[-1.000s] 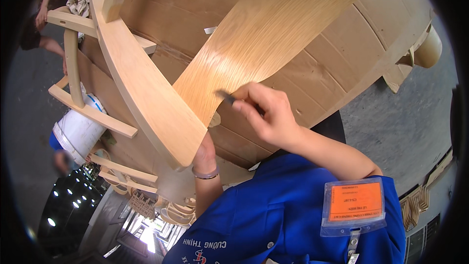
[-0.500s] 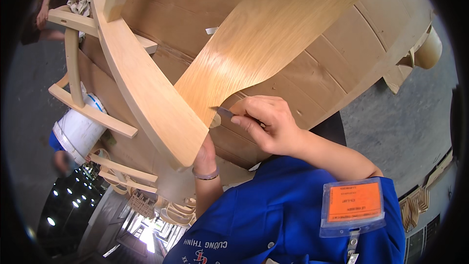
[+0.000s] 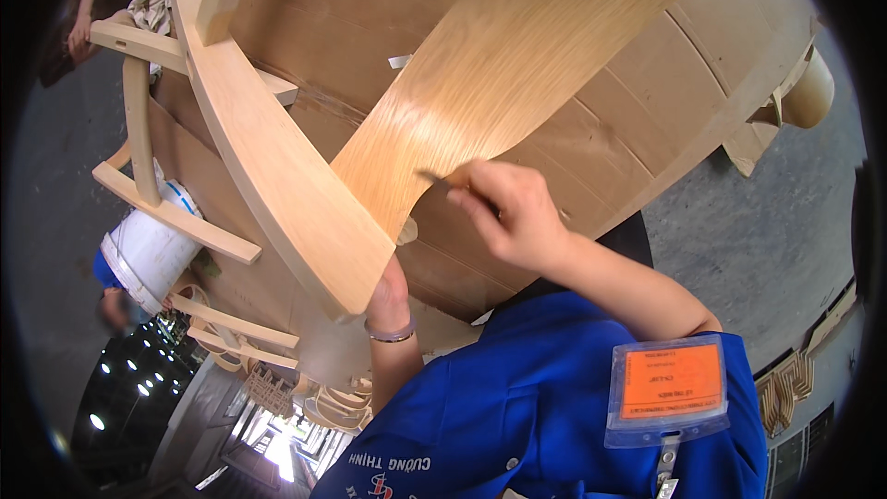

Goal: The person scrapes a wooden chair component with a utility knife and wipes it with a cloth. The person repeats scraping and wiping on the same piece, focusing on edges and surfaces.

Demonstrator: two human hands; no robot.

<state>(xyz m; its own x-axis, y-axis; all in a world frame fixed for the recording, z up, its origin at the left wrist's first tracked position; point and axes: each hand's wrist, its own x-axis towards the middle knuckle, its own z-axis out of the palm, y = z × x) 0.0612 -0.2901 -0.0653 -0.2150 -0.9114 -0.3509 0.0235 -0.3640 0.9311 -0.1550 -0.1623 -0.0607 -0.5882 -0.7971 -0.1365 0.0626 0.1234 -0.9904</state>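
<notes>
R hand (image 3: pixel 514 211) pinches 1 dark blade (image 3: pixel 435 180) over curved wood panel (image 3: pixel 504 65), long axis running up-R; L hand (image 3: pixel 391 294) (grip hidden, can't tell) sits lower-L.

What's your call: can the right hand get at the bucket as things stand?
Probably not: the right hand grips a slim tool, and the wide rail lies between it and the bucket.

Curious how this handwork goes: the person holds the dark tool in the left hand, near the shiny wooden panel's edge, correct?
Not quite: the head view shows the dark tool in the right hand, near the edge of the shiny wooden panel.
</notes>
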